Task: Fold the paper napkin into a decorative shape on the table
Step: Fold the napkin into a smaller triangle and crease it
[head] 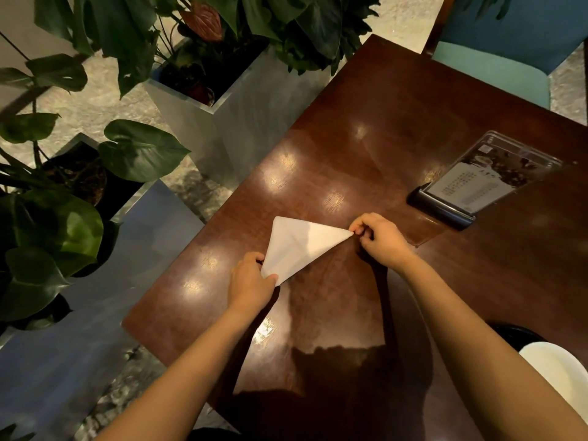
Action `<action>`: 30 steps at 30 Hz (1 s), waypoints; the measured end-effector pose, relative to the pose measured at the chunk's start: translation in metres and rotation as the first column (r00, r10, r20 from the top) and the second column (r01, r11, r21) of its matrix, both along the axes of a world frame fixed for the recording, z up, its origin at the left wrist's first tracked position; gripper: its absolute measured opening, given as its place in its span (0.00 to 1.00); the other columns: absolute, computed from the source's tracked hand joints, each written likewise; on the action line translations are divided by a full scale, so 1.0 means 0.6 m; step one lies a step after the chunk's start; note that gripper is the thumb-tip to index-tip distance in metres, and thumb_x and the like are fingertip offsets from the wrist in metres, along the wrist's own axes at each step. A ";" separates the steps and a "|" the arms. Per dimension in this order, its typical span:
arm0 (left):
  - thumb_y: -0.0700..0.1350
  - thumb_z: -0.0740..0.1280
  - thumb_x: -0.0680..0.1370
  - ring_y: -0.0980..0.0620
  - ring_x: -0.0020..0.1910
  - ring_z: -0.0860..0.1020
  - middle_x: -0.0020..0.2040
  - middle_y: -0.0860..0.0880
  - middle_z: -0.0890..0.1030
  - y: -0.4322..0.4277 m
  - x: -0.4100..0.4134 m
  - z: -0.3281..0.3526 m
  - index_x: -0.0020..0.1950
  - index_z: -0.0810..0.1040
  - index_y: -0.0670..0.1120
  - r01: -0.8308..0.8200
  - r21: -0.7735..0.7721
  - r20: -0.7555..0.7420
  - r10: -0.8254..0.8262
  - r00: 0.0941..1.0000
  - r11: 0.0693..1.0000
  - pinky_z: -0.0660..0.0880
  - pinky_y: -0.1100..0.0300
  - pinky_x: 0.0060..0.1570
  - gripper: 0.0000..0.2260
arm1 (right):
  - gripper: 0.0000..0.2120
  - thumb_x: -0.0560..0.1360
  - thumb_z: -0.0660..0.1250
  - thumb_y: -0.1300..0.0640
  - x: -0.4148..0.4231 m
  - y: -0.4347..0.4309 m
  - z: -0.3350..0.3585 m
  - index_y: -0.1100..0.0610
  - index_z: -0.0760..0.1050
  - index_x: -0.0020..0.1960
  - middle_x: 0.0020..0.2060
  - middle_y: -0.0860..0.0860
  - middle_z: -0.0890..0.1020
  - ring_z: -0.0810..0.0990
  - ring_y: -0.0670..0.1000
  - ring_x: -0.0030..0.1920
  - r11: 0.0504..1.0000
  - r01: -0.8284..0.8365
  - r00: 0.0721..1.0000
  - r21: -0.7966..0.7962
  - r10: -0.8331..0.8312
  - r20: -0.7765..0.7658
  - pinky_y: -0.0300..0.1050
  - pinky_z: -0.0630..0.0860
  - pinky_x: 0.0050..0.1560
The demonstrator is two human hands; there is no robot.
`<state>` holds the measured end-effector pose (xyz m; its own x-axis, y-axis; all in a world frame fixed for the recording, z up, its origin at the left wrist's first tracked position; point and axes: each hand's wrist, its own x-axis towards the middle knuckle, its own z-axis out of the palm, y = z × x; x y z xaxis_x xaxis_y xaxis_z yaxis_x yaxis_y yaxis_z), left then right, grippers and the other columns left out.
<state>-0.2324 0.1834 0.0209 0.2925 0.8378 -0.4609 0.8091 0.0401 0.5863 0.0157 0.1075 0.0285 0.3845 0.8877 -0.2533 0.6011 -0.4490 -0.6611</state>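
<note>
A white paper napkin (296, 246), folded into a triangle with visible crease lines, lies on the dark wooden table (366, 148). My left hand (249, 283) pinches the napkin's near corner between thumb and fingers. My right hand (380, 238) pinches the pointed right corner. The third corner at the far left lies free on the wood. Both forearms reach in from the bottom of the view.
A menu stand (471, 186) in a black base sits at the table's right. A white dish (560, 374) is at the near right edge. Metal planters (222, 116) with leafy plants stand left of the table. A teal chair (496, 58) is beyond it.
</note>
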 end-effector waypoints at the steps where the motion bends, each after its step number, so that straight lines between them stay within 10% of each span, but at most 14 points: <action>1: 0.40 0.69 0.71 0.45 0.50 0.76 0.49 0.47 0.77 0.003 0.003 0.003 0.50 0.69 0.46 0.016 -0.025 -0.022 -0.016 1.000 1.000 0.75 0.54 0.44 0.11 | 0.14 0.73 0.59 0.70 0.000 0.001 0.004 0.54 0.77 0.45 0.42 0.48 0.74 0.73 0.48 0.44 0.999 0.023 1.000 0.024 -0.023 0.011 0.29 0.66 0.42; 14: 0.36 0.67 0.71 0.49 0.40 0.76 0.41 0.52 0.75 -0.019 0.000 0.018 0.43 0.69 0.48 0.091 0.072 0.120 -0.099 0.988 0.993 0.75 0.53 0.37 0.10 | 0.08 0.70 0.73 0.57 -0.005 -0.005 -0.001 0.55 0.77 0.47 0.44 0.47 0.72 0.69 0.48 0.46 0.981 -0.173 0.984 -0.090 0.176 0.026 0.37 0.66 0.44; 21: 0.34 0.67 0.73 0.64 0.41 0.72 0.44 0.52 0.74 -0.007 -0.016 0.031 0.52 0.79 0.46 0.189 0.207 0.247 -0.239 0.939 0.960 0.67 0.76 0.40 0.12 | 0.10 0.71 0.70 0.56 -0.012 -0.005 0.025 0.50 0.75 0.51 0.48 0.46 0.70 0.64 0.47 0.51 0.943 -0.289 0.940 -0.165 0.313 0.139 0.50 0.67 0.57; 30: 0.35 0.64 0.72 0.59 0.42 0.71 0.42 0.57 0.73 -0.006 -0.012 0.059 0.48 0.81 0.46 0.217 0.413 0.244 -0.337 0.909 0.885 0.65 0.76 0.44 0.11 | 0.13 0.70 0.69 0.45 -0.077 0.026 0.105 0.54 0.76 0.46 0.45 0.46 0.76 0.69 0.47 0.49 0.902 -0.323 0.945 0.285 0.324 0.045 0.40 0.66 0.51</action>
